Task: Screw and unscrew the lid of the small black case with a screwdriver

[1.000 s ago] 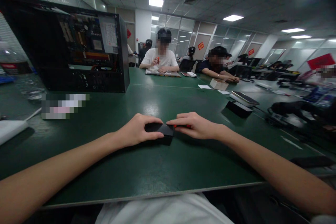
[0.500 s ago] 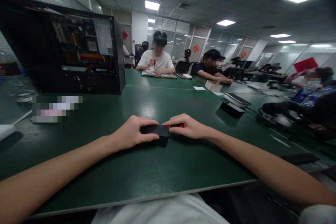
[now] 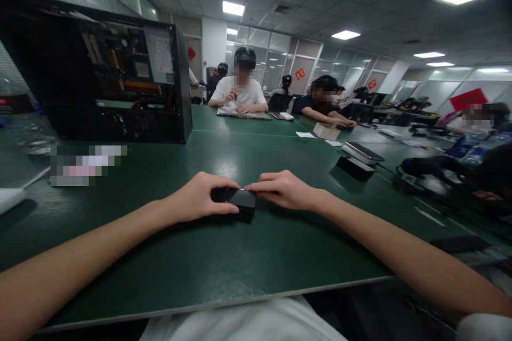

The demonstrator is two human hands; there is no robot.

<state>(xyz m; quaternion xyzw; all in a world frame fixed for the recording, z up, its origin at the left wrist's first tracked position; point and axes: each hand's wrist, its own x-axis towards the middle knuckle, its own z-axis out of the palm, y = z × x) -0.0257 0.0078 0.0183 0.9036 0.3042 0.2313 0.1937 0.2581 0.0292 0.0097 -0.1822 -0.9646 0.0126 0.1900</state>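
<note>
A small black box [image 3: 246, 200] with a glossy top lies on the green table in front of me. My left hand [image 3: 204, 196] is closed around its left end, thumb on the near side and fingers on the far side. At the box's right end, my right hand [image 3: 285, 189] has its fingers bunched together. Its fingertips reach the top right edge of the box. Whatever sits under or between those fingers is hidden from this angle.
An opened black computer case [image 3: 182, 85] stands at the left. Further right on the green table [image 3: 224, 272] lie a black box with a white side [image 3: 356, 168] and a dark-topped device [image 3: 364, 152]. Across the table a person [image 3: 240, 88] in a white shirt works.
An orange-red piece that showed under my right hand is no longer visible. My right fingers have drawn closer together and tilted over the box's end. The left hand keeps its hold.
</note>
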